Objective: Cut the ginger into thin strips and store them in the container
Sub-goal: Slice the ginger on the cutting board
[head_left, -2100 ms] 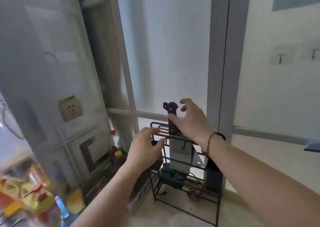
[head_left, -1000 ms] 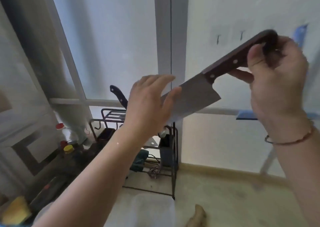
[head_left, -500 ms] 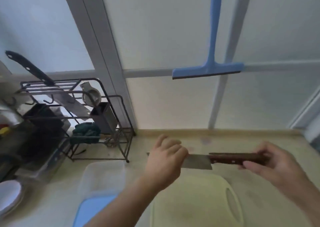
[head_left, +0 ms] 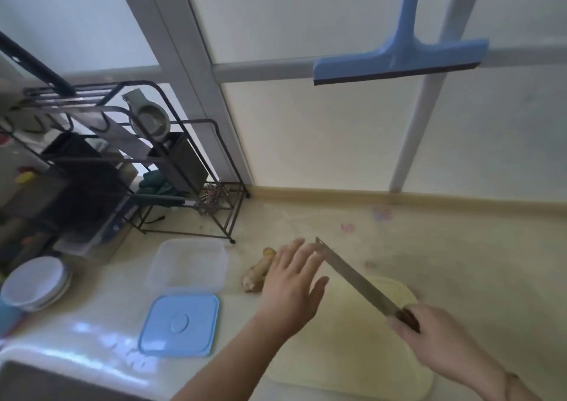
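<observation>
Closest to me, my right hand [head_left: 429, 336] curls around the dark handle of the knife [head_left: 359, 281], and I judge that grip low and to the right keeps the edge away from the other hand while I line things up. The blade runs long and narrow from that handle up and to the left, tip pointing away from me, raised over the pale cutting board [head_left: 352, 348] rather than resting on it. My left hand [head_left: 291, 290] hangs spread, fingers straight and apart, holding nothing; it sits just above the board's far left corner, reaching toward the ginger [head_left: 256, 273], though whether the fingertips touch it I cannot tell. The ginger lies on the counter [head_left: 460, 247], off the board, just beyond its left edge; its long axis runs from near-left to far-right, knobbly end toward me, smaller nub pointing away. Left of it the blue lid [head_left: 179, 325] lies flat, and beyond the lid the clear container [head_left: 187, 265] stands uncovered, close by, I'd guess ready to take the strips. Farther back stands the wire rack [head_left: 196, 167], and a blue squeegee [head_left: 402, 57] hangs on the window.
</observation>
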Available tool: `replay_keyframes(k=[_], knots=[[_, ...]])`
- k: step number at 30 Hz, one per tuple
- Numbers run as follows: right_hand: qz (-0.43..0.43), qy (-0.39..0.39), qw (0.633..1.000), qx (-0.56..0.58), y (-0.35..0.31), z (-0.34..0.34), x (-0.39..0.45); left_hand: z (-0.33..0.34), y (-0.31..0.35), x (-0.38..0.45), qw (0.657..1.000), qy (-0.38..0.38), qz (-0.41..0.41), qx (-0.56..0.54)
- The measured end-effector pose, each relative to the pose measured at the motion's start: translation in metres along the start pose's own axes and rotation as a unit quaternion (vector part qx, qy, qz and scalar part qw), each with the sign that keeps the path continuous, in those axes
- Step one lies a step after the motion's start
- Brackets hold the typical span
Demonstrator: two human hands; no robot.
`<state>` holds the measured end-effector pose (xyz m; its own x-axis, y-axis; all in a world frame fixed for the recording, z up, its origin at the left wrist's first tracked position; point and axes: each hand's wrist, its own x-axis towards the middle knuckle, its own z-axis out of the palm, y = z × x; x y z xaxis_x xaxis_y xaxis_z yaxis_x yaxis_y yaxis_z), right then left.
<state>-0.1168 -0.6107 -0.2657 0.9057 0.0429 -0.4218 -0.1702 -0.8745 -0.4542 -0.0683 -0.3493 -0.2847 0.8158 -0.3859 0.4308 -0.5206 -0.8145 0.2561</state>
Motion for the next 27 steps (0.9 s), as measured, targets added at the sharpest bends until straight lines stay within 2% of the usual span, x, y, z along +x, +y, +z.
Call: replay_keyframes(k=[3,5,11,13,15,17,19,21,23,25,27], knots=[[0.048,0.037,0.996,0.066,0.001,0.013,0.005,0.01,-0.05,-0.018,0.981,-0.06,-0.185,0.002],[0.063,0.052,0.992,0.095,-0.001,0.018,0.008,0.014,-0.073,-0.026,0.956,-0.123,-0.267,0.002],[0.065,0.069,0.99,0.108,-0.001,0.03,0.02,0.024,-0.094,-0.027,0.915,-0.234,-0.33,0.009],[0.068,0.067,0.99,0.103,0.0,0.031,0.02,0.026,-0.096,-0.026,0.904,-0.243,-0.352,0.003],[0.064,0.063,0.99,0.108,0.0,0.03,0.021,0.026,-0.098,-0.025,0.907,-0.224,-0.356,-0.008],[0.058,0.067,0.989,0.116,0.004,0.029,0.02,0.027,-0.093,-0.026,0.923,-0.181,-0.338,-0.029],[0.061,0.075,0.987,0.131,0.008,0.029,0.016,0.028,-0.078,-0.029,0.944,-0.145,-0.286,-0.085],[0.074,0.086,0.983,0.142,0.016,0.03,0.01,0.036,-0.056,-0.036,0.966,-0.151,-0.162,-0.131],[0.091,0.092,0.98,0.151,0.024,0.029,0.002,0.049,-0.031,-0.046,0.973,-0.171,-0.045,-0.151],[0.103,0.097,0.977,0.161,0.034,0.028,-0.009,0.062,-0.01,-0.053,0.971,-0.185,0.03,-0.151],[0.11,0.101,0.974,0.172,0.042,0.026,-0.02,0.071,0.003,-0.059,0.967,-0.205,0.067,-0.133]])
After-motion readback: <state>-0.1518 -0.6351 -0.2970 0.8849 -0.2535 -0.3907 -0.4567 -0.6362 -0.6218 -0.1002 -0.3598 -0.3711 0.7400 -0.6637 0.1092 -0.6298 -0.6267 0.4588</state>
